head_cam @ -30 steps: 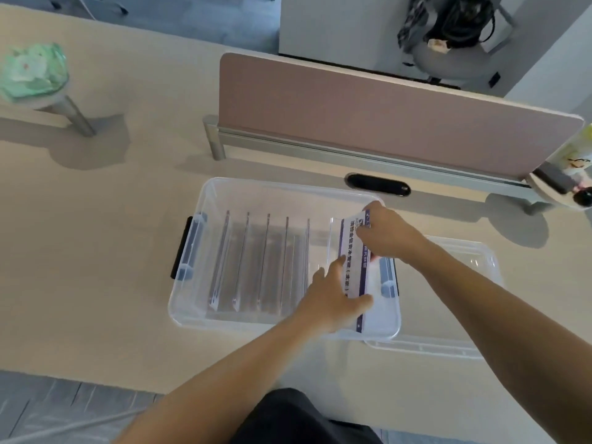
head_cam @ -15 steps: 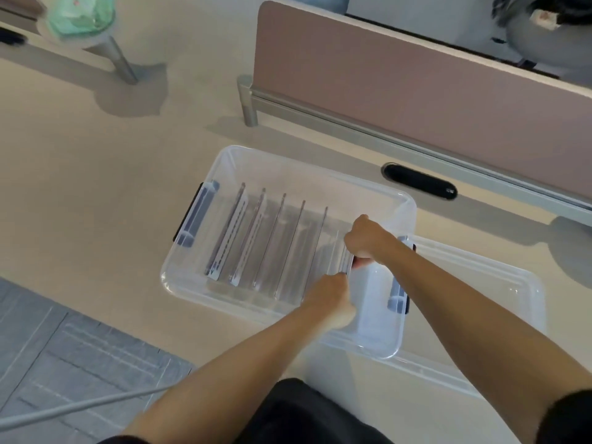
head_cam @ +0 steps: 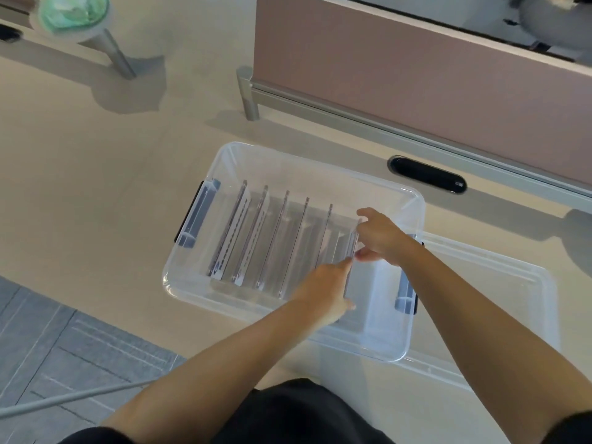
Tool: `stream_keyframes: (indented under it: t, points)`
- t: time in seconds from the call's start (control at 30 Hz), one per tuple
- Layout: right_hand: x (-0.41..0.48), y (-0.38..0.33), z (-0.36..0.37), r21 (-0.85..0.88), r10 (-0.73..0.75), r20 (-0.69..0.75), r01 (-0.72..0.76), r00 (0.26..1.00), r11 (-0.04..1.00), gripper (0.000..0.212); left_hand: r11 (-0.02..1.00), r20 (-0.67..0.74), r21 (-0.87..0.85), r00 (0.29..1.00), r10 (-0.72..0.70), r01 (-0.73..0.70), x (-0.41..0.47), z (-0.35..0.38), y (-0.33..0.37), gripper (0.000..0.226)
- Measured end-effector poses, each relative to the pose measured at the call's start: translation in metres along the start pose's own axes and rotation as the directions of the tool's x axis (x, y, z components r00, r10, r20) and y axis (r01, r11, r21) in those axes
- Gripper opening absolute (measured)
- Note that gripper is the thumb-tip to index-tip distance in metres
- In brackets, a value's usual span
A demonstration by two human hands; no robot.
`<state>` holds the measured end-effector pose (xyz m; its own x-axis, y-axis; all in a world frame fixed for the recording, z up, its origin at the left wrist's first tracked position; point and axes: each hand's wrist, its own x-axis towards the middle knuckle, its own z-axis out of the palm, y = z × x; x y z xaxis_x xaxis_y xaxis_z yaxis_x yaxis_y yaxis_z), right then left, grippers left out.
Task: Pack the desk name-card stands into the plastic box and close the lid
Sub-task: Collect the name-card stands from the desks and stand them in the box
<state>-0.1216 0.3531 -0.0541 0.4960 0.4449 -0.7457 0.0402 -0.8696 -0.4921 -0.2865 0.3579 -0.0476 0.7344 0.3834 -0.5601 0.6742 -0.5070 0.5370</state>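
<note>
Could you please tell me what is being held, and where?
The right hand and left hand hold the clear acrylic name-card stand along its top edge.

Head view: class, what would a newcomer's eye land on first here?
The clear plastic box at the centre of the desk, with a row of name-card stands standing inside it. At the row's right end, the right hand and left hand hold the last stand. The lid lies on the desk, right of the box.
</note>
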Motion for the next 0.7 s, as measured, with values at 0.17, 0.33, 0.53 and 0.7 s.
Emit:
stream_keyframes:
  t: [0.17, 0.33, 0.53, 0.7]
  points:
    - [0.006, 0.006, 0.004, 0.077, -0.016, -0.031, 0.019, 0.999, 0.997, 0.043, 0.871, 0.044, 0.437, 0.973, 0.226, -0.222, -0.002, -0.008, -0.01, 0.089]
    - [0.006, 0.005, 0.003, 0.097, -0.047, -0.041, 0.051, 0.998, 0.994, 0.037, 0.9, 0.004, 0.388, 0.977, 0.214, -0.199, -0.001, -0.009, -0.016, 0.089]
    - [0.008, 0.002, 0.004, 0.178, -0.045, -0.049, 0.053, 0.998, 0.983, 0.034, 0.937, -0.071, 0.343, 0.992, 0.101, -0.071, -0.004, -0.011, -0.025, 0.083]
    - [0.011, 0.0, 0.008, 0.132, -0.106, -0.096, 0.118, 0.99, 0.984, 0.037, 0.959, -0.106, 0.283, 0.992, 0.065, -0.033, -0.004, -0.012, -0.032, 0.08]
